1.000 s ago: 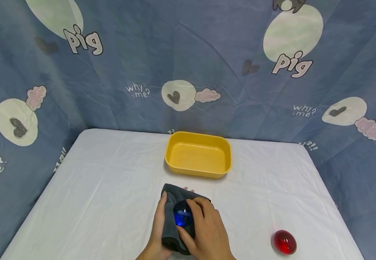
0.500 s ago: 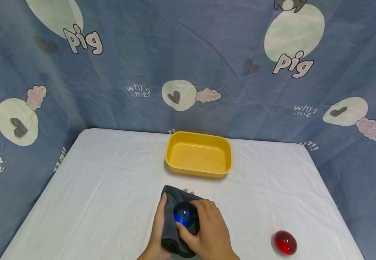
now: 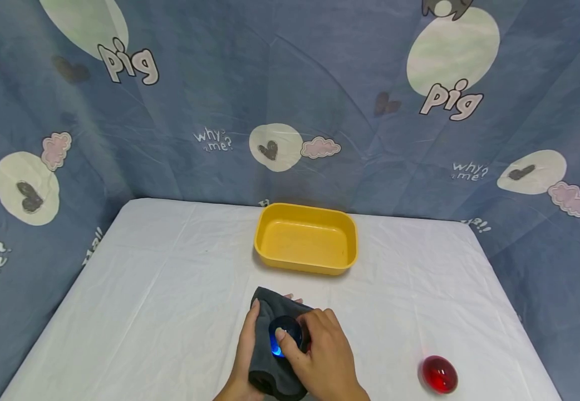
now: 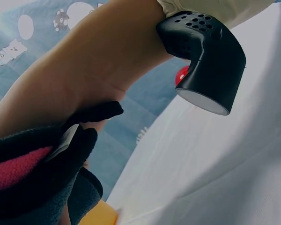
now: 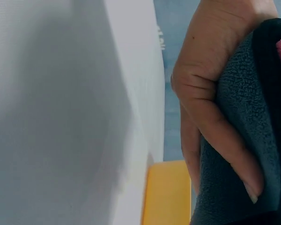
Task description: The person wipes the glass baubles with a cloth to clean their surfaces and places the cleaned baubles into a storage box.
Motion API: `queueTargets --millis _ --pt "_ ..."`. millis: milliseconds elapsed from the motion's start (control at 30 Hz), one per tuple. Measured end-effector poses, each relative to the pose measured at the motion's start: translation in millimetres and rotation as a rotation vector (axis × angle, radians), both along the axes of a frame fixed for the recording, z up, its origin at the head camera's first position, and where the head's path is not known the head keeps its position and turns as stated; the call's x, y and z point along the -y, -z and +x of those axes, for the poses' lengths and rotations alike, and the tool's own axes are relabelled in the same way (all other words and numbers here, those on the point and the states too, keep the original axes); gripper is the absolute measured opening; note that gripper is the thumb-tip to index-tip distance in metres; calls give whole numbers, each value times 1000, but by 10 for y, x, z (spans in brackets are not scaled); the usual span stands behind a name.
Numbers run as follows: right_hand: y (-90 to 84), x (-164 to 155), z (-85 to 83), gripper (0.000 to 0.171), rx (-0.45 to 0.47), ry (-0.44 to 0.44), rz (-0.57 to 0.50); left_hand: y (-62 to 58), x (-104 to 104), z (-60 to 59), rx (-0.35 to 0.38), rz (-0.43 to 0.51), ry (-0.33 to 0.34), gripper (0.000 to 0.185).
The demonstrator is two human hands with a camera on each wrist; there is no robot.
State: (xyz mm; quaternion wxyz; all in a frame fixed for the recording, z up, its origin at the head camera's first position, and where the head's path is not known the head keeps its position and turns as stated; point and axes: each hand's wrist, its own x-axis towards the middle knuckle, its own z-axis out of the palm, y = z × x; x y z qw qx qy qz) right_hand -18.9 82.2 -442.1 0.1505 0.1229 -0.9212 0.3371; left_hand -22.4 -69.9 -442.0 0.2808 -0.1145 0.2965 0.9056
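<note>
In the head view my left hand (image 3: 242, 351) holds a folded dark grey cloth (image 3: 270, 365), thumb along its left edge and fingertips showing past the far side. A shiny, see-through blue ball (image 3: 276, 341) lies against the cloth. My right hand (image 3: 327, 353) grips the ball and cloth from the right, its thumb across the top of the ball. Part of the ball is covered by that thumb and the fingers. The left wrist view shows pink fabric (image 4: 18, 171) between the cloth's dark edges. Fingers (image 5: 229, 140) press along the cloth's outside in the right wrist view.
A yellow tray (image 3: 306, 266) stands beyond the hands, near the far edge of the white-covered table (image 3: 170, 312). To the right lies a shiny red ball (image 3: 439, 374). Blue printed fabric (image 3: 320, 78) hangs behind. A black wrist camera (image 4: 210, 65) sits on a forearm.
My right thumb has moved from the ball's lower edge up onto its top. The cloth and ball have shifted slightly toward me. The tray and red ball stay put.
</note>
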Motion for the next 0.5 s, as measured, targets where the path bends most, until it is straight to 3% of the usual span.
queueTargets --millis 167,267,500 --pt "-43 10 -3 47 113 12 46 13 2 -8 8 -2 -6 92" --pt "-64 4 12 54 114 3 99 20 -12 -28 -20 10 -29 89" --pt "-75 11 78 69 -82 -60 182 -3 -14 -56 -12 -1 -72 84"
